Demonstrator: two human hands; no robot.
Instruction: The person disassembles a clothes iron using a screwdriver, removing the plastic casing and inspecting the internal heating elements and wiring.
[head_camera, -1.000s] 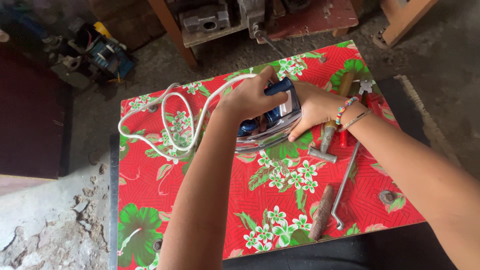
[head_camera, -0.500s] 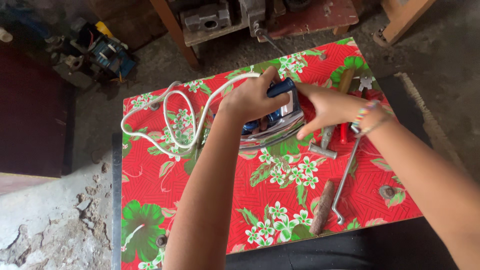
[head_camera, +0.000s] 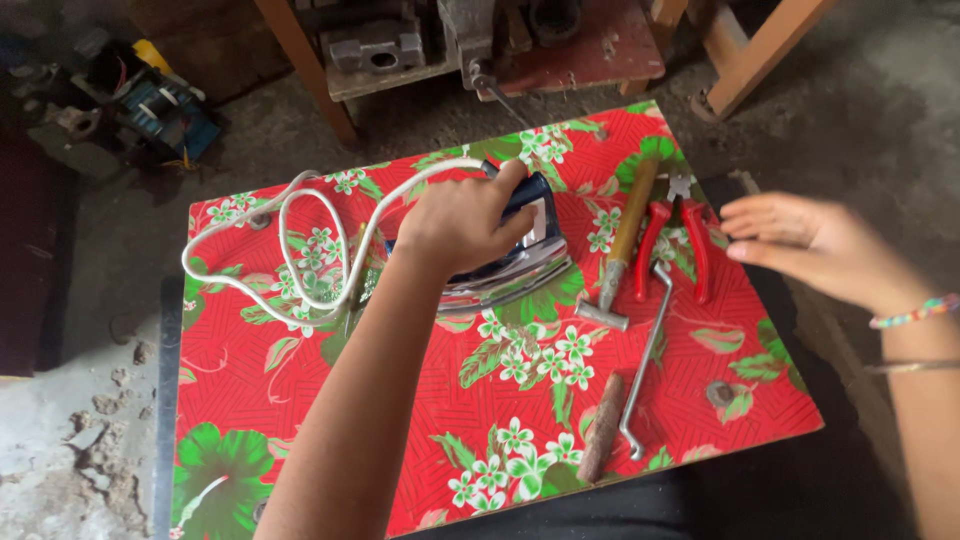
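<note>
While the left hand (head_camera: 462, 222) clamps the dark blue handle of the chrome-soled electric iron (head_camera: 505, 268) at the middle of the red floral tablecloth (head_camera: 300, 400), its white cord (head_camera: 262, 262) loops leftward; the right hand (head_camera: 815, 245) hovers spread, empty, beside red-handled pliers (head_camera: 672, 235).

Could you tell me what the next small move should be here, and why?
Probably bring the right hand down to the red-handled pliers. It hovers open just beside them, empty, while the left hand grips the iron by its handle on the floral board.
</note>
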